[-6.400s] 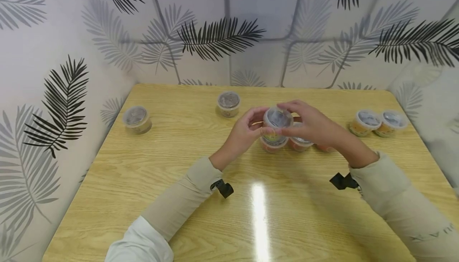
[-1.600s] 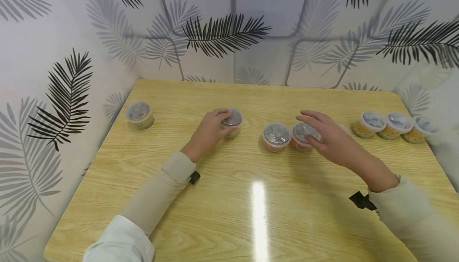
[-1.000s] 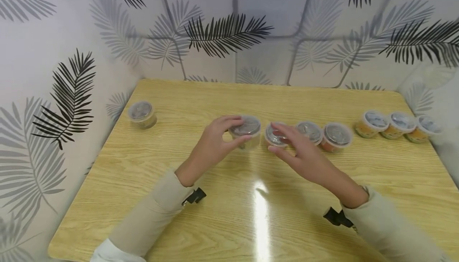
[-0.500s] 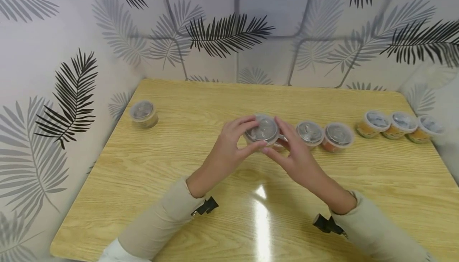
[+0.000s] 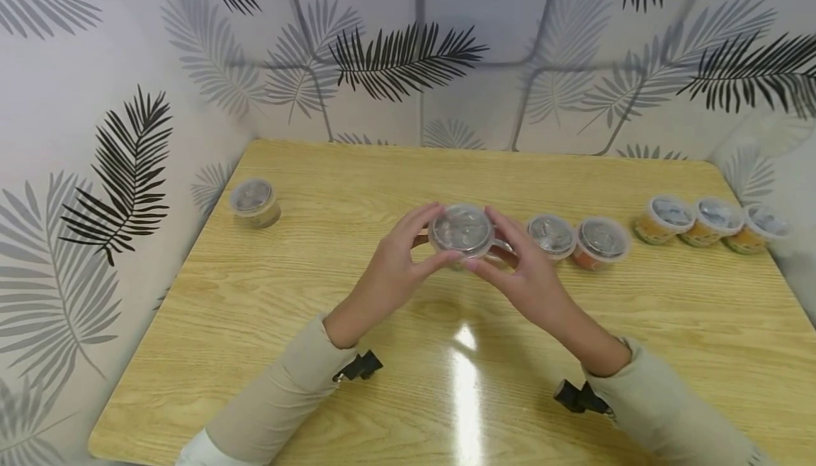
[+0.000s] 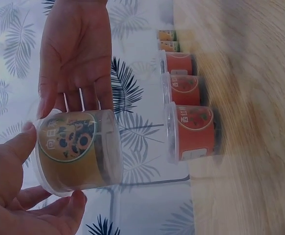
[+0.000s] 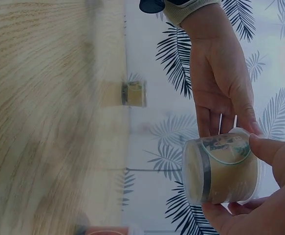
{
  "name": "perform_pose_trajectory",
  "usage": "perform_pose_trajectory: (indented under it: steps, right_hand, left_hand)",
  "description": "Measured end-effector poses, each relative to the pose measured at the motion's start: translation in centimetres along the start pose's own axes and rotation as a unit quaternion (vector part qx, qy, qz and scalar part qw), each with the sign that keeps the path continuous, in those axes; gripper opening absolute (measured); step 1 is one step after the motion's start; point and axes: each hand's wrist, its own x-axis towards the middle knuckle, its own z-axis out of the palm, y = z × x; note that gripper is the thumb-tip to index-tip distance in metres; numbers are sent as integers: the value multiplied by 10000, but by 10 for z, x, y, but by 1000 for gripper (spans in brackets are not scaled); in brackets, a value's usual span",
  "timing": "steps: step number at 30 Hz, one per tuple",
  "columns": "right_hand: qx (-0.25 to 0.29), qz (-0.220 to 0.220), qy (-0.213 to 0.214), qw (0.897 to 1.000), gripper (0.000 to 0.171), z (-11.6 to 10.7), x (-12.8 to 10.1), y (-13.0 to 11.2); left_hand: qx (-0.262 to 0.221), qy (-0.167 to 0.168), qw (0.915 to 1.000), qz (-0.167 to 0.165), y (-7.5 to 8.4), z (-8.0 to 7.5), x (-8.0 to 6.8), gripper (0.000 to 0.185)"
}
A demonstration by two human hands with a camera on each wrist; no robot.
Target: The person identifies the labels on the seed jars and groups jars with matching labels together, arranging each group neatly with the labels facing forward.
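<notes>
Both hands hold one clear lidded cup of tan contents (image 5: 461, 231) just above the table, near the left end of a row of red cups. My left hand (image 5: 426, 238) grips its left side with thumb and fingers. From the other side my right hand (image 5: 503, 248) grips it. In the left wrist view the cup (image 6: 78, 149) lies between my left hand (image 6: 15, 191) and the fingers of my right hand (image 6: 76, 54). The right wrist view shows the cup (image 7: 220, 169) in my right hand (image 7: 267, 196), with my left hand (image 7: 220, 83) beyond it.
Two red cups (image 5: 551, 236) (image 5: 599, 243) stand right of the hands, a third partly hidden behind them. Three orange cups (image 5: 710, 219) line the right edge. Another tan cup (image 5: 253, 202) stands at the far left. The wooden table (image 5: 408, 395) meets leaf-patterned walls.
My left hand took the tan cup from the back middle of the table and carried it rightward. My right hand left the red cups and now grips it too.
</notes>
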Motion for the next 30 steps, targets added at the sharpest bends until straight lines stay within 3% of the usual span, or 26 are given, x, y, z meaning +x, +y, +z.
perform_pose_trajectory:
  steps: [4, 12, 23, 30]
  right_hand:
    - [275, 152, -34, 9995, 70, 7, 3, -11]
    - [483, 433, -173, 9977, 70, 19, 10, -6]
    - [817, 734, -324, 9934, 72, 37, 34, -4]
    - [872, 685, -322, 9933, 71, 53, 58, 16]
  left_hand:
    - [-439, -31, 9981, -434, -6, -4, -2, 68]
    - [-732, -102, 9939, -815, -22, -13, -7, 72]
    - [-1060, 50, 9874, -1172, -11, -40, -9, 60]
    - [-1025, 384, 9838, -1422, -18, -52, -11, 61]
